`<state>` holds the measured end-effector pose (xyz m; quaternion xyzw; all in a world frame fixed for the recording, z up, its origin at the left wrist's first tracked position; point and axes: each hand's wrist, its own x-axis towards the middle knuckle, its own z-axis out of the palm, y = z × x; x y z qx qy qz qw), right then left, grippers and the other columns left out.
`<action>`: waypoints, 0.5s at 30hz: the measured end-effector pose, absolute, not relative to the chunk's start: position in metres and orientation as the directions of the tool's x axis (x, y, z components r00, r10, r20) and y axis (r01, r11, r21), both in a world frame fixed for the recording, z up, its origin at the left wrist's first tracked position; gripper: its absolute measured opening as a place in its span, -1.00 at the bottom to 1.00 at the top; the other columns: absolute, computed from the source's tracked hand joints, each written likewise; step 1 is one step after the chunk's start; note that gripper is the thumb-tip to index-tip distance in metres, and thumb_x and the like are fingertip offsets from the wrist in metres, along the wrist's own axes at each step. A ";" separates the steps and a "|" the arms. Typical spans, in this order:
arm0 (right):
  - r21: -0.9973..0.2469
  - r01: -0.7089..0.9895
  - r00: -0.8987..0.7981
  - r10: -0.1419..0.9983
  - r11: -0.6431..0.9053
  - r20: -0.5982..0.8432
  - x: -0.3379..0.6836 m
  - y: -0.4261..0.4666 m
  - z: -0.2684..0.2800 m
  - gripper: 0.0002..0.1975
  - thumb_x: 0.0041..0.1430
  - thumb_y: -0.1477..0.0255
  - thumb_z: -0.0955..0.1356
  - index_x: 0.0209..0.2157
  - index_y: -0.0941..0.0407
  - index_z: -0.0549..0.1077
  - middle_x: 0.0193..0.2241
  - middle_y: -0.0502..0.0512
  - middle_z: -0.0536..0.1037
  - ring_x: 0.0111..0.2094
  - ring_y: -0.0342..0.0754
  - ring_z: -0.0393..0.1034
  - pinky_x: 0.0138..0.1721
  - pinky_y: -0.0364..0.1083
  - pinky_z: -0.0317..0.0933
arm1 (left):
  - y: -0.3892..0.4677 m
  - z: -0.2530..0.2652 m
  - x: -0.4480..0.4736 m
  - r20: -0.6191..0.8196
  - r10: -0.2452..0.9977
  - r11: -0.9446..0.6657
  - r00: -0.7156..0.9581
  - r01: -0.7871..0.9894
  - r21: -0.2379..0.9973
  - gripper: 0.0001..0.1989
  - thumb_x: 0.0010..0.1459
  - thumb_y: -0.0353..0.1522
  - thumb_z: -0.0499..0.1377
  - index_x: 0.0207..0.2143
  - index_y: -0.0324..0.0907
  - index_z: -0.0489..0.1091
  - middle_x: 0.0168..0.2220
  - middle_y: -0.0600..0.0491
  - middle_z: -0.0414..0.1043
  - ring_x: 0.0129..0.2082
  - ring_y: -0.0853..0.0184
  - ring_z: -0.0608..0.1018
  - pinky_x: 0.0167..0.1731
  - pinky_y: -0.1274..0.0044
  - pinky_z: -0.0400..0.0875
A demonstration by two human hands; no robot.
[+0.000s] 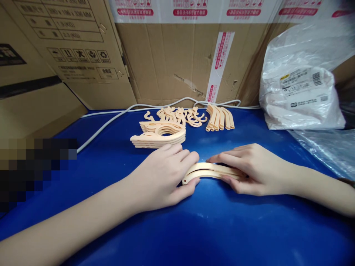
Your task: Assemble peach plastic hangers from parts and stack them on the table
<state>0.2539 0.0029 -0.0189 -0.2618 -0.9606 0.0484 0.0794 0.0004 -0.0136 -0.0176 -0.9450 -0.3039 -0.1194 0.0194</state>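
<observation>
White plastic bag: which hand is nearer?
Right. In the picture, the right hand is below and left of the bag; the left hand is farther left.

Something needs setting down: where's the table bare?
Bare: the table nearer than the left hand and right hand; between left forearm and white cable; between right hand and plastic bag. Crowded: far middle, with stacked pieces, hooks, curved strips.

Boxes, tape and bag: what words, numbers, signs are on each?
"1.9 (KG)", on left box
"2.3 (KG)", same box
"MM", same box, digits unclear
"合格证", same box
Signs there: umbrella, two up arrows, recycling loop
Bag label, tape, other print: too blurred or small
</observation>
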 end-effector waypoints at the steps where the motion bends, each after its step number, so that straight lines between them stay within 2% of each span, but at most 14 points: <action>1: -0.116 0.494 -0.852 0.507 0.861 0.130 0.254 0.003 -0.019 -0.65 0.22 0.34 0.24 0.01 0.13 0.39 -0.43 0.04 0.55 -0.50 -0.09 0.41 -0.45 -0.14 0.14 | -0.014 -0.018 0.000 0.239 0.560 -0.817 0.793 0.577 0.001 -0.76 0.28 -0.26 0.01 -0.21 -0.23 0.37 -0.36 0.01 0.39 -0.33 0.21 0.40 -0.32 0.39 0.25; 5: -0.027 0.480 -0.864 0.478 0.877 0.161 0.252 0.002 -0.021 -0.66 0.23 0.34 0.24 -0.01 0.14 0.40 -0.35 0.10 0.59 -0.45 -0.04 0.45 -0.40 -0.10 0.17 | -0.014 -0.017 0.000 0.239 0.530 -0.821 0.814 0.563 -0.096 -0.75 0.30 -0.27 -0.01 -0.21 -0.24 0.37 -0.36 0.00 0.40 -0.33 0.19 0.41 -0.30 0.37 0.25; 15: 0.067 0.459 -0.869 0.432 0.886 0.241 0.252 0.004 -0.023 -0.72 0.26 0.36 0.22 -0.10 0.16 0.43 -0.44 0.05 0.56 -0.50 -0.07 0.41 -0.42 -0.09 0.14 | -0.011 -0.019 -0.002 0.264 0.545 -0.793 0.796 0.591 -0.145 -0.74 0.30 -0.26 -0.01 -0.29 -0.22 0.37 -0.38 0.01 0.41 -0.34 0.20 0.43 -0.31 0.40 0.24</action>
